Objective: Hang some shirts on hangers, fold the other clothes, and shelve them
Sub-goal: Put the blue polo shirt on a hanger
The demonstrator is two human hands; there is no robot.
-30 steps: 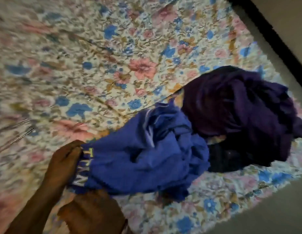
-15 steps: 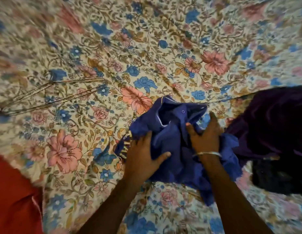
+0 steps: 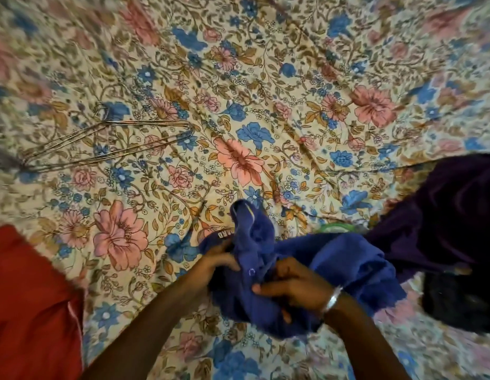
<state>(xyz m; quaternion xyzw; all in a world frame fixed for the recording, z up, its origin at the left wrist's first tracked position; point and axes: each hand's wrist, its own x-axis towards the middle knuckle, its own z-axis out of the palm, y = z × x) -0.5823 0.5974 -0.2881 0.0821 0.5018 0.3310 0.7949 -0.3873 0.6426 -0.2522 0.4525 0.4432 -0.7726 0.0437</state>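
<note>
A crumpled blue shirt point(image 3: 345, 259) with a collar and buttons lies bunched on the floral bedsheet point(image 3: 238, 91) at the lower middle. My left hand point(image 3: 219, 259) grips the shirt's cloth by the collar, where yellow lettering shows. My right hand point(image 3: 290, 286), with a silver bangle at the wrist, pinches the shirt front beside a button. Several thin metal hangers point(image 3: 106, 141) lie flat on the sheet at the far left, apart from both hands.
A dark purple garment point(image 3: 441, 212) is heaped at the right, over a black one point(image 3: 463, 300). A red cloth point(image 3: 32, 303) covers the lower left corner. A bit of green point(image 3: 334, 227) peeks out behind the blue shirt.
Both hands have drawn closer together on the blue shirt and now grasp its front near the collar. The shirt has bunched up between them.
</note>
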